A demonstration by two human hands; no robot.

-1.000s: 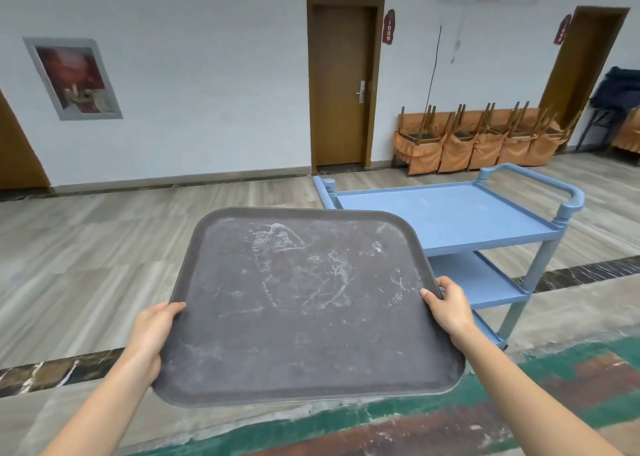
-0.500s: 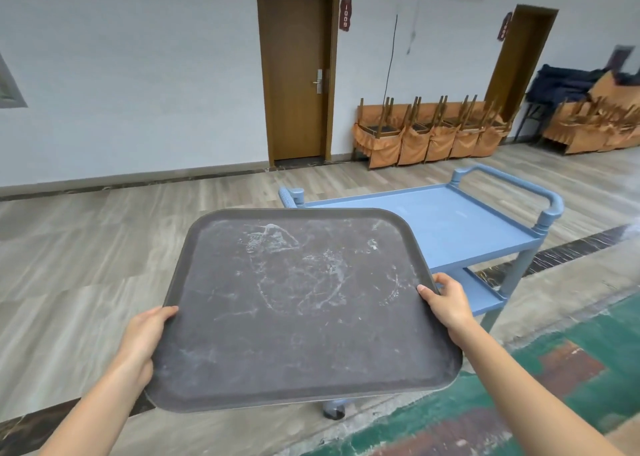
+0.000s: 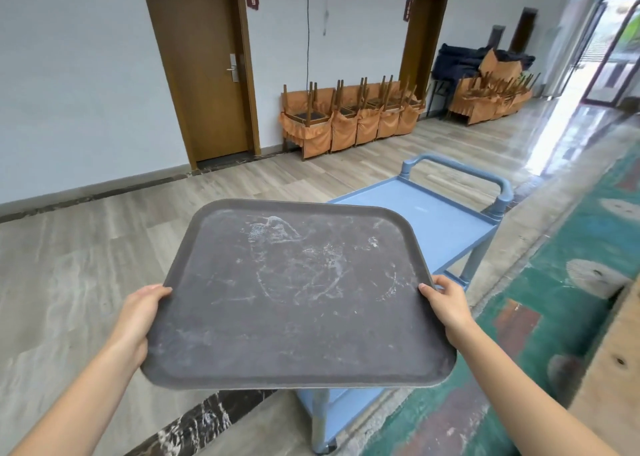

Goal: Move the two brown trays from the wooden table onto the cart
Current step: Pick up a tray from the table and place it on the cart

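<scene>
A dark brown, scratched tray (image 3: 298,293) is held level in the air in front of me. My left hand (image 3: 136,317) grips its left edge and my right hand (image 3: 446,303) grips its right edge. The tray hangs over the near end of a blue cart (image 3: 440,220), hiding much of the cart's top shelf. The cart's handle (image 3: 460,170) is at its far end. Only one tray is in view. A corner of a wooden table (image 3: 613,365) shows at the right edge.
Stacked orange chairs (image 3: 349,116) stand against the far wall, with more chairs (image 3: 491,92) further right. A brown door (image 3: 204,64) is at the back. A green carpet (image 3: 561,282) lies to the right of the cart.
The view has swung right and come nearer to the cart. The tray, still held in both hands, now overlaps more of the cart's top shelf.
</scene>
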